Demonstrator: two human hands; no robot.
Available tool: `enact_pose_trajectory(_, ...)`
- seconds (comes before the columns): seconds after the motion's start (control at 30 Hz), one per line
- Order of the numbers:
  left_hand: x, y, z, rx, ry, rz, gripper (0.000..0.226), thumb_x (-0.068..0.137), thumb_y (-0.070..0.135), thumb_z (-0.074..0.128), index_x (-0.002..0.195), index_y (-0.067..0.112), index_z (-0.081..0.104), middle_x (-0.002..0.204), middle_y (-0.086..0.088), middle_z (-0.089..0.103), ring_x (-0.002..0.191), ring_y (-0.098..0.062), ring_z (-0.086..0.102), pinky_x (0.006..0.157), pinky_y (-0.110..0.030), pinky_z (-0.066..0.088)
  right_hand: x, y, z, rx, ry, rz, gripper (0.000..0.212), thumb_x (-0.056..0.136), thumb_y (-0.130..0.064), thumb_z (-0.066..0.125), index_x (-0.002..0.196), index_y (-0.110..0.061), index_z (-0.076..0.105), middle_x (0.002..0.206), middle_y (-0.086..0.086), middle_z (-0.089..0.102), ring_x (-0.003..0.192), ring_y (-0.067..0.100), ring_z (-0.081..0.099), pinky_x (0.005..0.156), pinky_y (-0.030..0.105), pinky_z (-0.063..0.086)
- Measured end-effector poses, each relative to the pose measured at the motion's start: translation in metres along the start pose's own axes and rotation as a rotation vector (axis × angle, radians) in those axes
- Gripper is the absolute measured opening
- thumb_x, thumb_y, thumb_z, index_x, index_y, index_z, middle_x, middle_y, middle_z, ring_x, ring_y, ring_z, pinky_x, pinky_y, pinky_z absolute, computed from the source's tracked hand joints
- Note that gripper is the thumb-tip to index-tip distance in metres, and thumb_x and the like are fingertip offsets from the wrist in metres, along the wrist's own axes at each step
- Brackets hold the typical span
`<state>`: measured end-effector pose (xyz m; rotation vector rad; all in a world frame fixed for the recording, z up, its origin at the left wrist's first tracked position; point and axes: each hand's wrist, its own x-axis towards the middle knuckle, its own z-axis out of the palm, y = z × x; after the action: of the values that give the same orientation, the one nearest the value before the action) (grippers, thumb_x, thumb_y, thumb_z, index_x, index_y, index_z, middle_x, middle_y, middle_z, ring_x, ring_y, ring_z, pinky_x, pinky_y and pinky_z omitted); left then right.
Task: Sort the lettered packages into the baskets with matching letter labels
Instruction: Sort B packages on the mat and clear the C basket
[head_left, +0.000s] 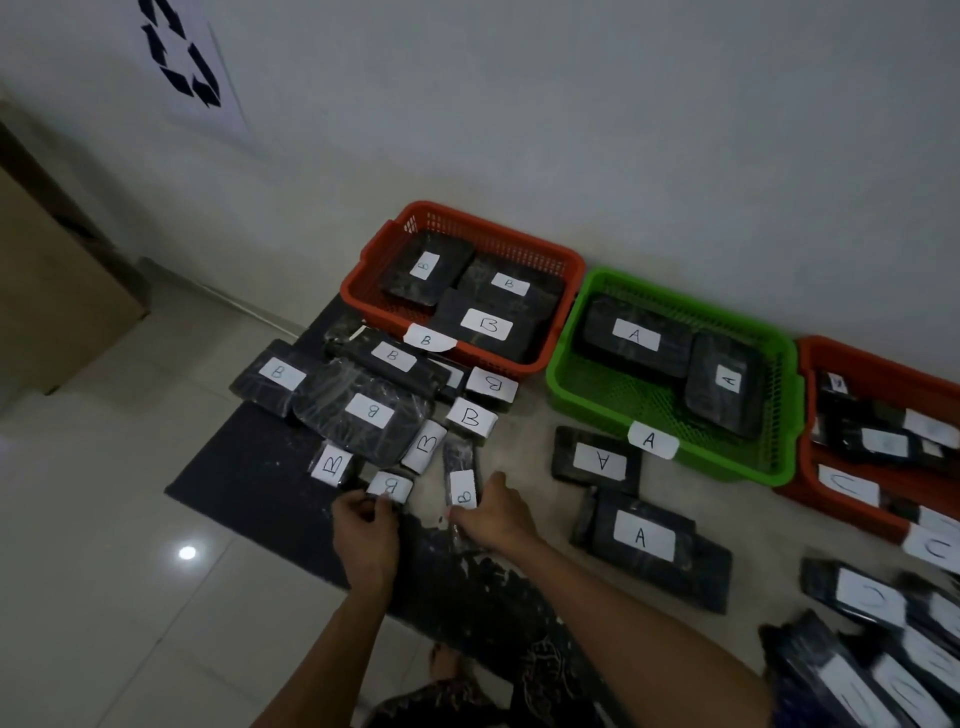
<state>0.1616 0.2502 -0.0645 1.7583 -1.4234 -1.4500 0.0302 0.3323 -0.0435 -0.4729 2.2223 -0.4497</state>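
Note:
Several black wrapped packages labelled B lie on a dark mat (249, 478) in front of the red basket (566, 270) tagged B, which holds three B packages. My left hand (363, 530) pinches a small B package (390, 487) at the mat's near edge. My right hand (493, 512) grips the near end of a narrow B package (461, 480). The green basket (571, 384) tagged A holds two A packages. Two more A packages (597, 460) (644, 538) lie on the floor before it.
A second red basket (810, 353) at the right edge holds C packages, with more C packages (862, 595) piled on the floor near it. A white wall runs behind the baskets. A brown box (47, 291) stands at left on pale floor tiles.

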Motion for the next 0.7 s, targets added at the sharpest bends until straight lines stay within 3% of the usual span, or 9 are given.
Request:
enact_pose_trajectory(0.07,-0.004,0.001,-0.002,0.012,0.000,0.041,0.010,0.092,0.021,0.057,0.095,0.027,0.049,0.101,-0.004,0.061,0.094,-0.023,0.062,0.092,-0.047,0.049,0.000,-0.004,0.007,0.105,-0.008,0.008,0.071,0.081,-0.045,0.071,0.133,-0.012,0.035,0.129,0.011,0.057,0.115,0.029,0.058,0.081,0.034,0.050)
enact_pose_trajectory(0.13,-0.007,0.001,-0.003,0.047,-0.010,0.101,0.008,0.092,0.019,0.056,0.096,0.025,0.053,0.101,-0.002,0.060,0.095,-0.021,0.060,0.091,-0.044,0.049,0.001,-0.008,0.013,0.235,-0.025,-0.036,0.047,0.083,-0.037,0.072,0.114,-0.017,0.043,0.117,0.008,0.064,0.101,0.024,0.066,0.072,0.032,0.055)
enact_pose_trajectory(0.23,-0.010,0.003,-0.006,0.117,-0.018,0.174,0.008,0.092,0.018,0.056,0.100,0.020,0.056,0.102,-0.004,0.060,0.095,-0.019,0.059,0.089,-0.039,0.049,-0.001,-0.013,0.015,0.339,-0.070,-0.081,0.031,0.081,-0.031,0.072,0.092,-0.024,0.044,0.101,0.006,0.066,0.085,0.023,0.069,0.077,0.045,0.059)
enact_pose_trajectory(0.3,-0.012,0.004,-0.007,0.173,0.003,0.214,0.008,0.091,0.020,0.056,0.099,0.022,0.058,0.103,-0.004,0.059,0.094,-0.017,0.057,0.088,-0.040,0.049,-0.004,-0.011,0.012,0.352,-0.079,-0.103,0.028,0.079,-0.028,0.071,0.087,-0.027,0.045,0.097,0.004,0.066,0.084,0.023,0.069,0.077,0.045,0.060)
enact_pose_trajectory(0.4,-0.017,0.011,-0.006,0.233,0.003,0.286,0.007,0.092,0.023,0.054,0.098,0.025,0.058,0.105,-0.001,0.053,0.094,-0.015,0.052,0.088,-0.039,0.046,-0.008,-0.002,0.001,0.340,-0.058,-0.150,0.019,0.081,-0.024,0.068,0.087,-0.026,0.050,0.092,-0.002,0.064,0.083,0.019,0.067,0.075,0.042,0.060)
enact_pose_trajectory(0.5,-0.027,0.025,0.005,0.228,-0.056,0.362,0.007,0.094,0.023,0.052,0.099,0.026,0.057,0.107,0.000,0.050,0.095,-0.015,0.053,0.086,-0.038,0.048,-0.010,0.013,-0.018,0.304,0.003,-0.205,0.017,0.082,-0.022,0.065,0.093,-0.026,0.052,0.101,-0.006,0.060,0.092,0.018,0.062,0.082,0.042,0.058)
enact_pose_trajectory(0.7,-0.058,0.057,0.058,0.186,-0.224,0.520,0.010,0.095,0.018,0.053,0.101,0.020,0.061,0.102,0.000,0.060,0.094,-0.016,0.057,0.083,-0.036,0.048,-0.023,0.051,-0.075,0.276,0.166,-0.333,0.018,0.087,-0.023,0.066,0.103,-0.022,0.057,0.110,-0.005,0.059,0.104,0.013,0.057,0.087,0.030,0.050)
